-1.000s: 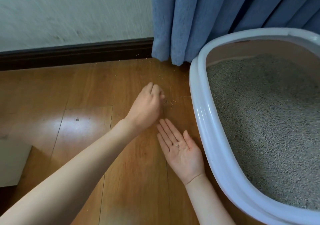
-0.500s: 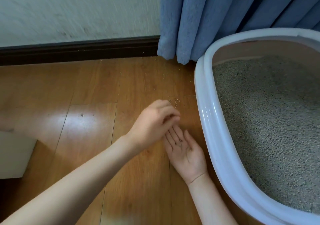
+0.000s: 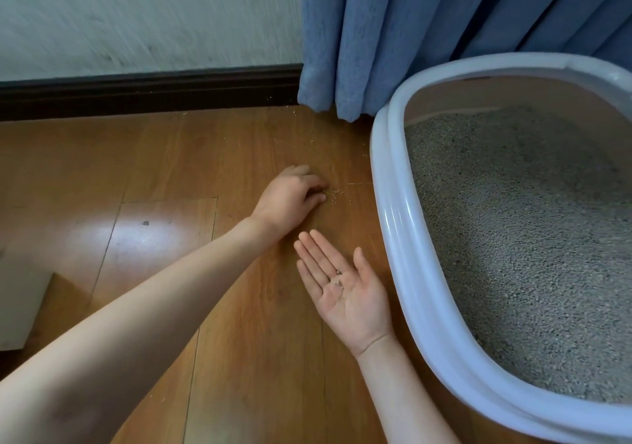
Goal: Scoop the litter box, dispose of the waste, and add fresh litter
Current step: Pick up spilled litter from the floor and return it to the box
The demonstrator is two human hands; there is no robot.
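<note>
A white litter box (image 3: 393, 238) filled with grey litter (image 3: 530, 238) stands on the wooden floor at the right. Scattered litter grains (image 3: 334, 194) lie on the floor just left of its rim. My left hand (image 3: 290, 197) reaches across to them, knuckles up, and its curled fingertips pinch at the grains on the floor. Nearer me, my right hand (image 3: 345, 289) lies palm up beside the box with straight fingers. A few collected grains (image 3: 338, 281) rest in its palm.
A blue curtain (image 3: 427, 33) hangs behind the box down to the floor. A dark baseboard (image 3: 147, 91) runs along the pale wall, with stray grains near it. A white object's corner (image 3: 20, 307) sits at the left edge.
My left hand went from the floor to my right palm, dropped grains there, and has now moved back out to the scattered grains. My right hand stayed palm up.
</note>
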